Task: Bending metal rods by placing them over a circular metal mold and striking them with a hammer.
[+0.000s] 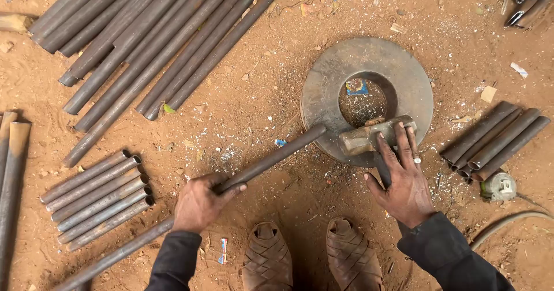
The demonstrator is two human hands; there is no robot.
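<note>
One head cam, looking straight down, close over hands and sandy ground (254, 112) by feet.

Open-air metal workshop: cut pipes (144, 43), dirt ground (259, 95).

Bright, even daylight; soft shadows

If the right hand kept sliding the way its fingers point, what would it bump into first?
The right hand already has its fingertips on the hammer head; beyond that probably comes the metal ring.
</note>
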